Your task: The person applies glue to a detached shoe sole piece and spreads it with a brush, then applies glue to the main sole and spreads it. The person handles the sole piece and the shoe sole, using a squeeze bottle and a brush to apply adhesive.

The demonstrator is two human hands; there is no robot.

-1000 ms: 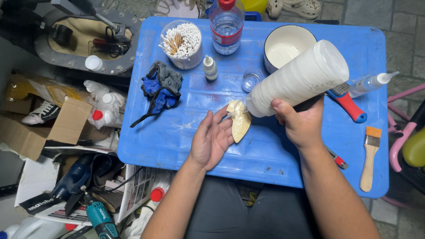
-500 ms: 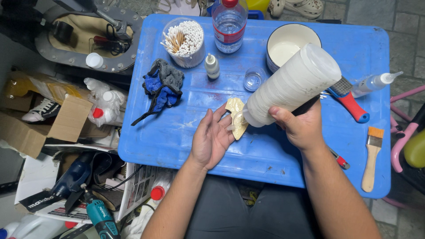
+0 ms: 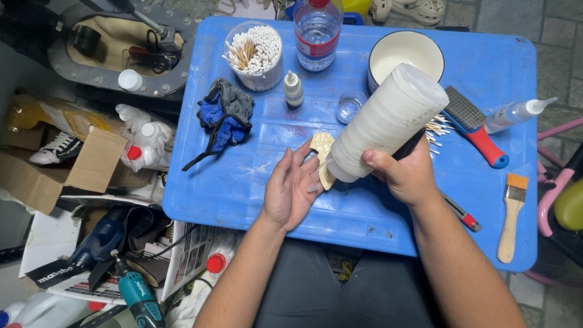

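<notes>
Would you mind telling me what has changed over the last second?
The right hand has tipped the white bottle a little steeper, its mouth lower against the cream piece. The left hand has turned palm-up, fingers spread beside that piece, which has hardly shifted. The right hand's grip on the bottle is unchanged, and the bowl, swab jar, brushes and blue lid have stayed put.

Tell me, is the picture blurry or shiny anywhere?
Head view: mostly sharp and evenly lit; the big white bottle in the right hand looks oversized because it sits close to the camera; soft glare shows on the blue table; the left hand casts only a faint shadow; the dark corners are dimmer.
</notes>
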